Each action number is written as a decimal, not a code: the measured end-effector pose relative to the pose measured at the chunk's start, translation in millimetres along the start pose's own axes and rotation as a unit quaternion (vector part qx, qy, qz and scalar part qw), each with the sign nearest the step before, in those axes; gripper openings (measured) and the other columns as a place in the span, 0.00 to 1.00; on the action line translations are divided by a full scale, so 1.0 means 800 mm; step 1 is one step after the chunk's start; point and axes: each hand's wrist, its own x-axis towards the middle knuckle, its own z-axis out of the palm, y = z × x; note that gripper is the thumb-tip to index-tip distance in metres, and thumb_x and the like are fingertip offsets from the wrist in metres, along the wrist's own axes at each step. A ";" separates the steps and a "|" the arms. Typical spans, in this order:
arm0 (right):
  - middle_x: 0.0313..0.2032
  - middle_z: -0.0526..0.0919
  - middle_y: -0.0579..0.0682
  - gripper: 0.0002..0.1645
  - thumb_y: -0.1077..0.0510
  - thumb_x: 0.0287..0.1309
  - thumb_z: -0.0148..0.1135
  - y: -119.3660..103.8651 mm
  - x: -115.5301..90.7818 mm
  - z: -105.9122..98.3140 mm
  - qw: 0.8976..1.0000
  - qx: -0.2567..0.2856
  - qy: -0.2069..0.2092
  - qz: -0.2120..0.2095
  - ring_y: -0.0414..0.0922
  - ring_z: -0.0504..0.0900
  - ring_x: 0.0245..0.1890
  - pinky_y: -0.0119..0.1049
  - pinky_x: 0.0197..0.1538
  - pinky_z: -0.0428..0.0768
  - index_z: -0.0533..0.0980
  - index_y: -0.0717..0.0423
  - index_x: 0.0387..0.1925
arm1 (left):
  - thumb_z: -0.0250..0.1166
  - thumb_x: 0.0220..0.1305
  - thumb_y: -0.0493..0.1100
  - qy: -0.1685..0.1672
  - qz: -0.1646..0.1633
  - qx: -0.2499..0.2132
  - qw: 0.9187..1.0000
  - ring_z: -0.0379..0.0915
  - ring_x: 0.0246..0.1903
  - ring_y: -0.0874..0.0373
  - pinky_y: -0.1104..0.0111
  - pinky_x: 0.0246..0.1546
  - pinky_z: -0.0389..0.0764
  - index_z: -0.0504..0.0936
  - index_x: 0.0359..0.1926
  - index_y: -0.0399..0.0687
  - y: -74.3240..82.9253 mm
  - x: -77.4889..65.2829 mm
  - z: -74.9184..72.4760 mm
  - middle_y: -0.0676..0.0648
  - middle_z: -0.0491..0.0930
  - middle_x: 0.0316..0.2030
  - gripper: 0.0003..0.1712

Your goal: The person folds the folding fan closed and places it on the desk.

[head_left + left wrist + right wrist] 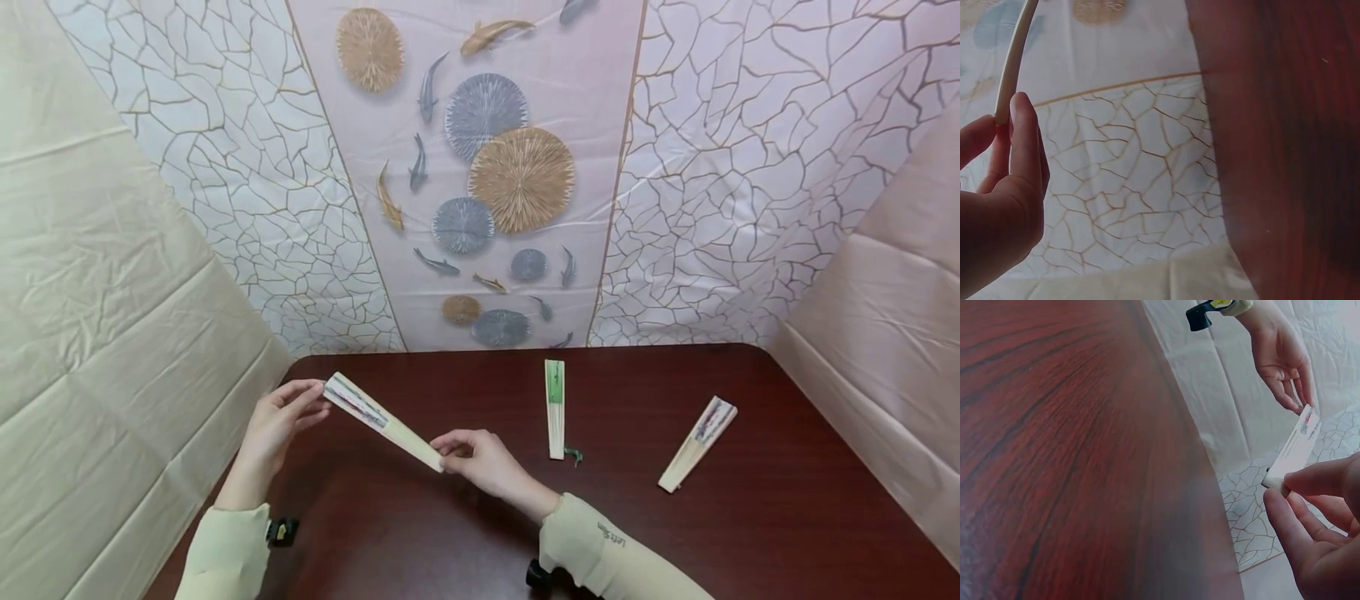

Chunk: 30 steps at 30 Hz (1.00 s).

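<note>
A folded hand fan [382, 421] with pale ribs and a painted band is held slantwise above the table between both hands. My left hand [273, 425] pinches its wide painted end between thumb and fingers. At the narrow rib end, my right hand [487, 467] grips the fan with thumb and fingertips. In the left wrist view the fan [1015, 62] shows as a thin edge between the left fingertips. The right wrist view shows the fan [1294, 447] reaching from the right fingertips to the left hand [1282, 359].
On the dark red-brown table [600, 533] lie a folded green fan [555, 408] with a green tassel [573, 455] and another folded painted fan [697, 444] farther right. Patterned cloth [487, 250] hangs behind, and plain pale cloth [112, 317] borders the left side.
</note>
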 end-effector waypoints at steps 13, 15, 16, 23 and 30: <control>0.33 0.84 0.53 0.14 0.71 0.56 0.65 0.019 -0.005 0.008 0.998 -0.001 -0.042 0.037 0.36 0.81 0.29 0.31 0.32 0.82 0.84 0.62 0.45 | 0.60 0.75 0.41 -0.005 -0.081 0.108 0.991 0.84 0.37 0.60 0.66 0.45 0.85 0.73 0.60 0.25 -0.043 -0.001 -0.017 0.53 0.83 0.40 0.24; 0.32 0.84 0.52 0.14 0.72 0.56 0.64 0.020 -0.005 0.010 0.998 0.003 -0.048 0.044 0.37 0.81 0.29 0.28 0.32 0.81 0.84 0.63 0.45 | 0.60 0.75 0.41 -0.015 -0.086 0.123 0.989 0.84 0.38 0.59 0.66 0.45 0.85 0.71 0.62 0.22 -0.050 -0.001 -0.018 0.51 0.83 0.43 0.26; 0.32 0.84 0.52 0.14 0.73 0.56 0.64 0.021 -0.005 0.010 0.998 0.008 -0.051 0.047 0.38 0.81 0.30 0.29 0.33 0.82 0.84 0.64 0.44 | 0.59 0.75 0.42 -0.019 -0.086 0.131 0.987 0.84 0.39 0.58 0.66 0.45 0.85 0.70 0.62 0.22 -0.054 -0.002 -0.018 0.49 0.82 0.45 0.26; 0.30 0.82 0.50 0.14 0.76 0.55 0.62 0.026 -0.006 0.013 0.996 0.011 -0.057 0.069 0.42 0.83 0.29 0.35 0.35 0.86 0.83 0.67 0.43 | 0.59 0.76 0.42 -0.034 -0.097 0.184 0.978 0.83 0.44 0.48 0.64 0.44 0.86 0.71 0.62 0.21 -0.077 -0.003 -0.015 0.33 0.78 0.56 0.26; 0.31 0.84 0.51 0.15 0.77 0.51 0.61 0.033 -0.006 0.016 0.995 -0.008 -0.065 0.073 0.39 0.82 0.28 0.30 0.32 0.84 0.84 0.66 0.41 | 0.57 0.76 0.40 -0.043 -0.112 0.214 0.969 0.83 0.43 0.45 0.59 0.44 0.86 0.73 0.59 0.20 -0.089 -0.002 -0.013 0.30 0.79 0.52 0.24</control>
